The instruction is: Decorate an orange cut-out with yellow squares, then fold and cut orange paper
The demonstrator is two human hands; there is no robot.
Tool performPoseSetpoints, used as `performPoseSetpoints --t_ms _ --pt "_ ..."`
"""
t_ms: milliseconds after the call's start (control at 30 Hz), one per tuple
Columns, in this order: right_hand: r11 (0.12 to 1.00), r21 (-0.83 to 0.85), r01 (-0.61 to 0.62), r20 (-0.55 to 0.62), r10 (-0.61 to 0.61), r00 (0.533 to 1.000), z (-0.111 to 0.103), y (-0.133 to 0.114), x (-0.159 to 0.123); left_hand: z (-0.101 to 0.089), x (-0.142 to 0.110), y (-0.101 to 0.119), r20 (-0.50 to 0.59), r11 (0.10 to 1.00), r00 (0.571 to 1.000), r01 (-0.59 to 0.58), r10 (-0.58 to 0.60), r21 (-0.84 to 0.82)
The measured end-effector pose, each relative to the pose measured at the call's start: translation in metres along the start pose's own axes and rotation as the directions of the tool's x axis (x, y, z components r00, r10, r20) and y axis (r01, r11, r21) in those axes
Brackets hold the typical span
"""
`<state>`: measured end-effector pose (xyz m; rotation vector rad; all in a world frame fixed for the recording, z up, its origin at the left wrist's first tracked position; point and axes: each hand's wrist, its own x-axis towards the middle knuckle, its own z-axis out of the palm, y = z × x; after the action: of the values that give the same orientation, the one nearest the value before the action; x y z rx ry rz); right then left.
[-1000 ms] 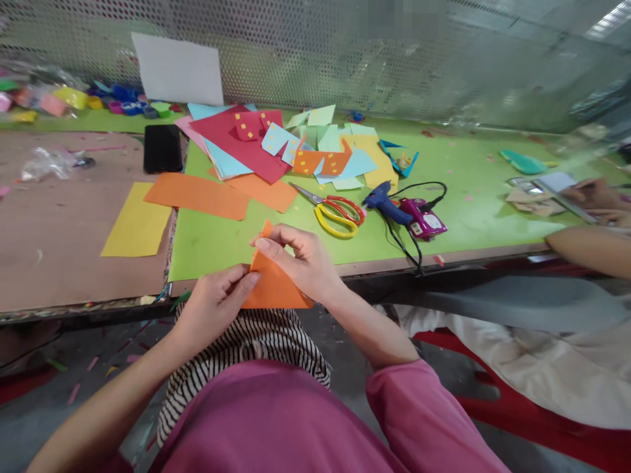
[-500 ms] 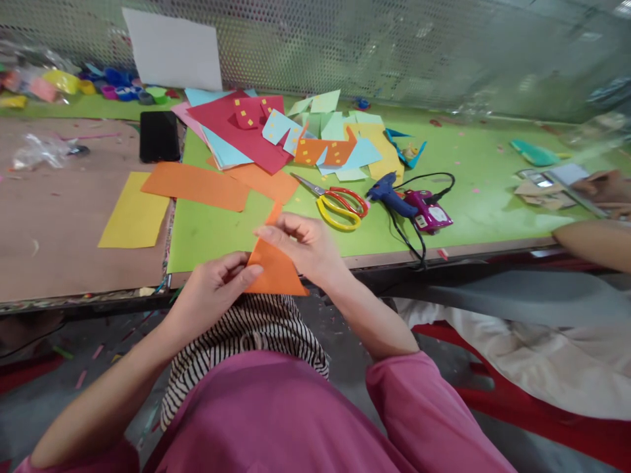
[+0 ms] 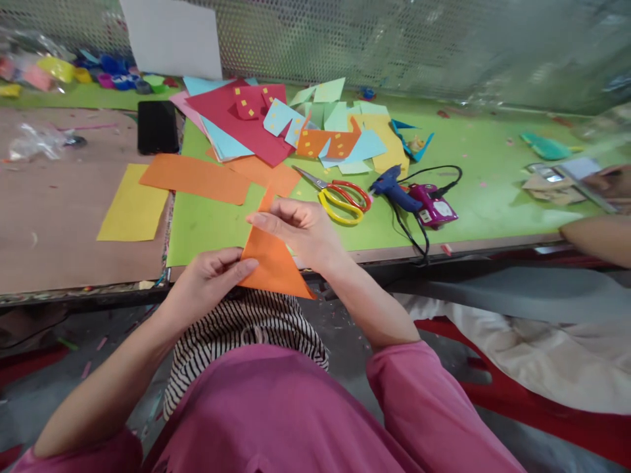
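Both of my hands hold a folded orange paper triangle (image 3: 272,264) just in front of the table's near edge, above my lap. My left hand (image 3: 210,282) pinches its left edge with thumb and fingers closed. My right hand (image 3: 303,231) grips its upper part, fingers curled over the top fold. A narrow orange tip sticks up past my right fingers. The nearest things on the green mat (image 3: 211,226) are a flat orange sheet (image 3: 194,179) and the yellow-and-red scissors (image 3: 340,198).
A pile of coloured paper pieces (image 3: 290,128) lies mid-table, with a blue glue gun (image 3: 394,190), a purple device (image 3: 434,210) and its black cord. A black phone (image 3: 158,127) and yellow sheet (image 3: 132,203) lie left. Another person's hands (image 3: 611,190) work at far right.
My hands have shifted the orange triangle slightly; the fold now looks a little wider and lower. The view has tilted, so the table sits higher in the picture.
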<state>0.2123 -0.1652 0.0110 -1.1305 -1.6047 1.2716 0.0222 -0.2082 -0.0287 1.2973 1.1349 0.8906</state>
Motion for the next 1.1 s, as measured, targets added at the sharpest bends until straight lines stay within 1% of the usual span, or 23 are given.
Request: performPoseSetpoints --t_ms 100,167,200,267,333,400,433,467,533,633,700,800,867,933,1033,1100 --pt "0.998 -0.018 0.059 0.082 -0.058 0.995 -0.011 -0.008 -0.009 -0.003 -0.002 -0.012 -0.179 0.99 0.982 -0.085 0.064 -0.11" --pt "0.993 -0.076 0.09 0.14 -0.079 0.987 -0.018 -0.009 -0.019 -0.003 -0.004 -0.017 -0.327 0.974 0.942 -0.143 0.08 -0.174" --pt "0.99 -0.11 0.093 0.136 -0.077 0.988 -0.02 -0.008 -0.024 -0.002 -0.004 -0.019 -0.382 0.968 0.921 -0.162 0.079 -0.192" --pt "0.99 -0.113 0.087 0.068 -0.079 0.995 -0.018 0.001 -0.033 0.0 -0.004 -0.022 -0.46 0.956 0.885 -0.192 0.07 -0.222" --pt "0.996 -0.021 0.09 -0.02 -0.091 0.996 -0.008 0.013 -0.037 0.005 -0.002 -0.024 -0.515 0.933 0.854 -0.239 0.071 -0.268" --pt "0.989 0.102 0.104 -0.067 -0.097 0.993 0.007 0.025 -0.037 0.012 0.0 -0.026 -0.543 0.894 0.836 -0.297 0.074 -0.336" --pt "0.982 0.155 0.109 -0.064 -0.1 0.993 0.015 0.029 -0.037 0.016 0.001 -0.026 -0.548 0.873 0.834 -0.317 0.069 -0.371" --pt "0.976 0.198 0.096 -0.035 -0.091 0.995 0.024 0.032 -0.035 0.019 0.001 -0.027 -0.549 0.856 0.833 -0.326 0.061 -0.4" --pt "0.954 0.287 0.084 -0.022 -0.081 0.996 0.038 0.036 -0.033 0.026 0.001 -0.028 -0.539 0.844 0.841 -0.319 0.041 -0.432" --pt "0.902 0.427 0.067 -0.064 -0.044 0.997 0.048 0.039 -0.03 0.031 -0.002 -0.028 -0.507 0.832 0.862 -0.291 0.014 -0.472" --pt "0.875 0.481 0.057 -0.089 -0.016 0.996 0.049 0.042 -0.029 0.031 -0.003 -0.028 -0.484 0.813 0.875 -0.269 -0.018 -0.517" --pt "0.869 0.489 0.076 -0.157 0.003 0.988 0.046 0.049 -0.029 0.031 -0.002 -0.03 -0.479 0.791 0.876 -0.25 -0.061 -0.558" --pt "0.87 0.483 0.1 -0.203 0.0 0.979 0.043 0.05 -0.03 0.032 -0.001 -0.031 -0.501 0.781 0.861 -0.256 -0.084 -0.57" --pt "0.872 0.476 0.11 -0.242 0.01 0.97 0.04 0.049 -0.031 0.033 0.001 -0.031 -0.536 0.769 0.837 -0.271 -0.109 -0.579" --pt "0.88 0.458 0.124 -0.315 0.029 0.949 0.032 0.042 -0.033 0.033 0.002 -0.03 -0.576 0.743 0.801 -0.284 -0.163 -0.606" --pt "0.884 0.442 0.151 -0.343 0.011 0.939 0.027 0.037 -0.033 0.033 0.002 -0.03 -0.582 0.726 0.788 -0.279 -0.2 -0.628"
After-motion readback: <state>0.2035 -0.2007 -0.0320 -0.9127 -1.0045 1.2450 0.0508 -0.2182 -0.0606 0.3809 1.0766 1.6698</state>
